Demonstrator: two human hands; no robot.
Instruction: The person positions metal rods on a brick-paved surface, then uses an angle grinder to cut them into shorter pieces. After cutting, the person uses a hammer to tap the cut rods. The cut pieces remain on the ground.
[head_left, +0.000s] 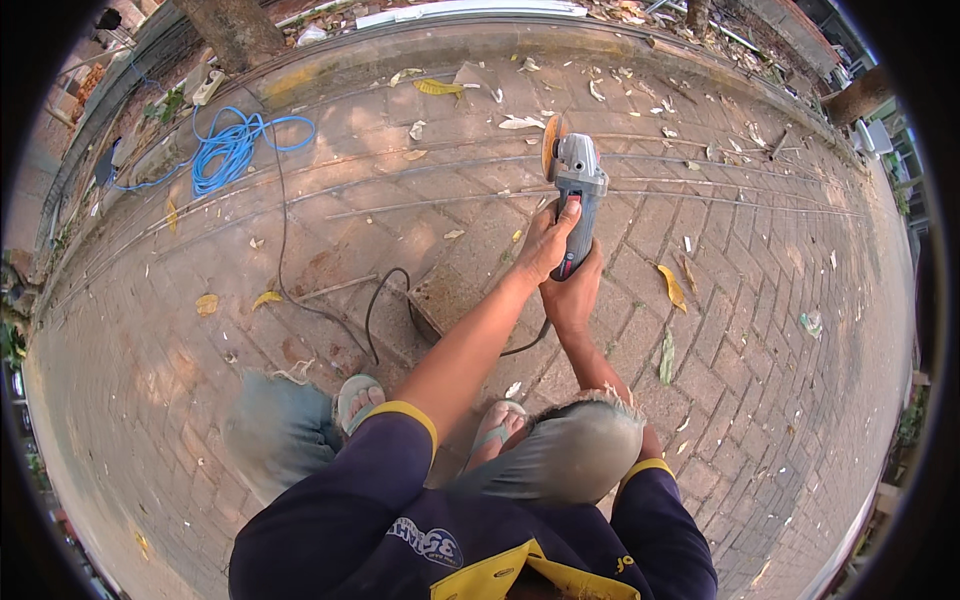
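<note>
I hold an angle grinder [578, 180] with a grey metal head and dark body in both hands, raised over the paving in front of me. Its brownish disc [551, 147] points away from me on the upper left side. My left hand [547, 237] is closed round the middle of the body, thumb on the switch area. My right hand [575, 290] grips the rear end, where a black cord [522, 349] hangs down. A square dull brown block [440, 290] sits below, partly behind my left forearm.
Long thin metal rods [700, 196] lie across the brick paving. A coiled blue hose or cable [222, 160] lies at upper left near a concrete curb [400, 52] and tree trunk [225, 25]. Dry leaves [670, 286] are scattered around. My bent knees and sandaled feet are close below.
</note>
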